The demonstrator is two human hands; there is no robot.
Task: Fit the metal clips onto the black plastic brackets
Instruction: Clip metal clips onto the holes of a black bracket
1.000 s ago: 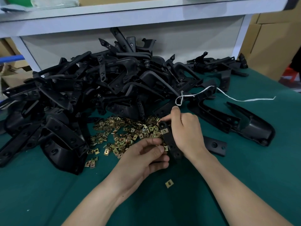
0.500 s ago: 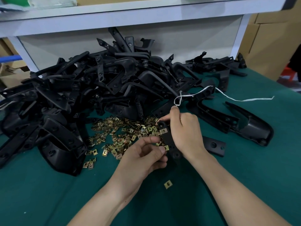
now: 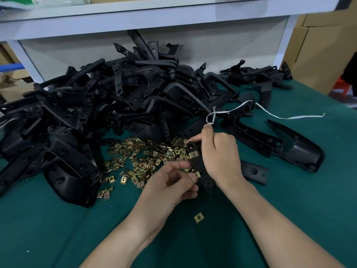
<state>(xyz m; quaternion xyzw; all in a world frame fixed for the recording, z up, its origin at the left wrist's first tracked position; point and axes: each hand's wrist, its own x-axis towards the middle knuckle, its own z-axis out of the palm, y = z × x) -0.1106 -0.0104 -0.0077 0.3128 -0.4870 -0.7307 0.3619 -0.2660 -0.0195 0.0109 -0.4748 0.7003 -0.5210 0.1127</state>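
Leftmost, a heap of black brackets (image 3: 116, 105) is piled on the green table cover (image 3: 48, 229), and loose metal clips (image 3: 143, 157) are scattered just before it. Next, a single clip (image 3: 197, 174) is pinched between the thumb and forefinger of the left hand (image 3: 170, 186) and pressed to the edge of the held bracket (image 3: 198, 164). One fitted clip (image 3: 193, 154) is seen near that bracket's upper end. The held bracket is gripped by the curled fingers of the right hand (image 3: 220, 157). Farther right, a white strap (image 3: 270, 115) is draped across other brackets.
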